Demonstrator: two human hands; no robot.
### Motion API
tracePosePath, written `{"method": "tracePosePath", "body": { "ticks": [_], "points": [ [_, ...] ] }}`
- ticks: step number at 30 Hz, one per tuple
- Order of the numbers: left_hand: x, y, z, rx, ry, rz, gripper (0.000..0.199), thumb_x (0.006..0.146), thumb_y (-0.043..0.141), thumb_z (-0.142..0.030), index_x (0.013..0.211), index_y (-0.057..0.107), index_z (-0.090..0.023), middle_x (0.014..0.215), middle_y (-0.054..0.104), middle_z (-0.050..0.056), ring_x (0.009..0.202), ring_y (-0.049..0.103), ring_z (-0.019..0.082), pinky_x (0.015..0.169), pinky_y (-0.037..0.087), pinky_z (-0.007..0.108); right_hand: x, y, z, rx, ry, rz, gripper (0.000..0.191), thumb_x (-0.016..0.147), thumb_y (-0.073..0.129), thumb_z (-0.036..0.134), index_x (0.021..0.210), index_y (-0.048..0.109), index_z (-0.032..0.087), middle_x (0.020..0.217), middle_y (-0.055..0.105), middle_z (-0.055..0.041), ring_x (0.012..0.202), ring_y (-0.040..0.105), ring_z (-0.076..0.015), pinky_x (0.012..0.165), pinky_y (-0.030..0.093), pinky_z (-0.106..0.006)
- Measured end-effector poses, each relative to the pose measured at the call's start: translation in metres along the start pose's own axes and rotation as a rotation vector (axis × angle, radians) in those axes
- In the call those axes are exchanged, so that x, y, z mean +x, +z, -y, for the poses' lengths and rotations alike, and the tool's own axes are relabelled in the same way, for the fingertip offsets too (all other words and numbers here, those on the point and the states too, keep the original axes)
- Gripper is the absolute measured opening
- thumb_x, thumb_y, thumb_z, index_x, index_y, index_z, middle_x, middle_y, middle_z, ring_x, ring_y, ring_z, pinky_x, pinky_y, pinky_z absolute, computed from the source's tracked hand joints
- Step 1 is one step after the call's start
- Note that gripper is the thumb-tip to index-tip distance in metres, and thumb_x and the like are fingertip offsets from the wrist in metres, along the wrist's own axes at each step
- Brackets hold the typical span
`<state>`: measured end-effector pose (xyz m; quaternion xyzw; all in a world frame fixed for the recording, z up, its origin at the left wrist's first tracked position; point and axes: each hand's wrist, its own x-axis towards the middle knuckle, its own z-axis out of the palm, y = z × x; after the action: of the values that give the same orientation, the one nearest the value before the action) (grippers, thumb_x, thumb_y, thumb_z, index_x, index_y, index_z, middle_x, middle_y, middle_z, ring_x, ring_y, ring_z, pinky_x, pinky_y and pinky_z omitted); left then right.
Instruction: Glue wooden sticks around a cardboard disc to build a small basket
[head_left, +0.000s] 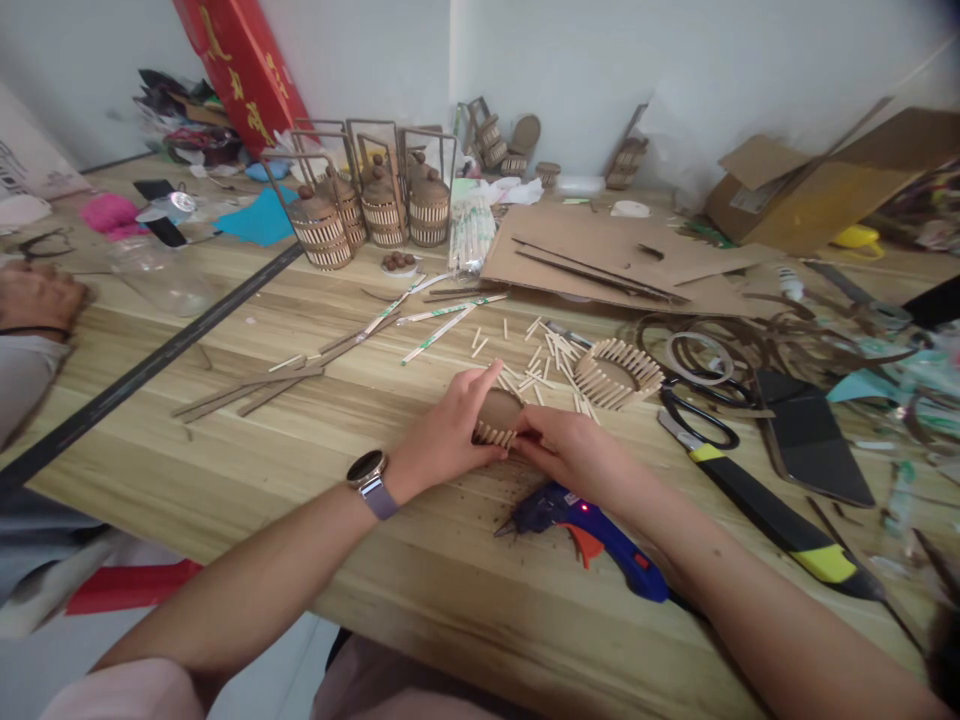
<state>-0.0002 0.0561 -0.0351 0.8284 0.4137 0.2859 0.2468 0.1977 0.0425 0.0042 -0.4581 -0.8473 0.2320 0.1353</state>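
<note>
Between my hands is a small round brown base with short wooden sticks set along its near rim. My left hand grips it from the left, index finger raised along the far side and thumb at the near edge. My right hand pinches at its right side; whether a loose stick sits in those fingers I cannot make out. Just beyond lie scattered short wooden sticks and a finished-looking ring of sticks. Below my right wrist rests a blue glue gun, its red light lit.
Several small lidded baskets with tall handles stand at the back left. A cardboard sheet lies behind the sticks. Scissors, a yellow-and-black knife and a phone occupy the right. Another person's hand rests at far left.
</note>
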Motion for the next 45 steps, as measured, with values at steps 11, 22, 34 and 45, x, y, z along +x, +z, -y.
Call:
{"method": "tracePosePath", "body": {
  "ticks": [11, 22, 34, 45],
  "points": [
    [0.0, 0.0, 0.003, -0.041, 0.005, -0.007, 0.116, 0.069, 0.085, -0.026, 0.152, 0.005, -0.034, 0.15, 0.029, 0.015, 0.141, 0.031, 0.035, 0.114, 0.031, 0.058, -0.002, -0.005, 0.001, -0.045, -0.026, -0.021, 0.016, 0.086, 0.056, 0.018, 0.101, 0.062, 0.018, 0.086, 0.068, -0.0047, 0.073, 0.064, -0.0168, 0.064, 0.046, -0.026],
    [-0.001, -0.003, 0.003, -0.037, -0.019, 0.021, 0.123, 0.065, 0.087, -0.02, 0.151, 0.002, -0.037, 0.151, 0.023, 0.014, 0.143, 0.026, 0.036, 0.117, 0.026, 0.057, -0.067, -0.043, -0.003, -0.216, 0.252, 0.228, 0.029, 0.089, 0.056, 0.04, 0.067, 0.055, 0.022, 0.06, 0.061, 0.0005, 0.049, 0.053, -0.0147, 0.048, 0.031, -0.025],
    [-0.003, 0.007, -0.003, -0.041, 0.01, -0.09, 0.133, 0.062, 0.087, -0.015, 0.15, -0.009, -0.037, 0.153, 0.018, 0.018, 0.142, 0.029, 0.039, 0.113, 0.031, 0.062, -0.09, -0.021, -0.015, 0.022, 0.352, 0.224, 0.004, 0.07, 0.058, 0.022, 0.07, 0.054, 0.023, 0.06, 0.056, 0.0019, 0.054, 0.048, -0.015, 0.049, 0.035, -0.026],
    [-0.002, 0.009, -0.005, -0.026, 0.004, -0.099, 0.128, 0.062, 0.087, -0.017, 0.151, -0.004, -0.034, 0.151, 0.019, 0.018, 0.143, 0.027, 0.039, 0.114, 0.032, 0.059, -0.085, -0.031, -0.036, 0.449, 0.387, -0.224, 0.024, 0.071, 0.068, 0.045, 0.079, 0.058, 0.024, 0.067, 0.054, 0.0013, 0.06, 0.051, -0.0159, 0.051, 0.046, -0.026]
  ]
}}
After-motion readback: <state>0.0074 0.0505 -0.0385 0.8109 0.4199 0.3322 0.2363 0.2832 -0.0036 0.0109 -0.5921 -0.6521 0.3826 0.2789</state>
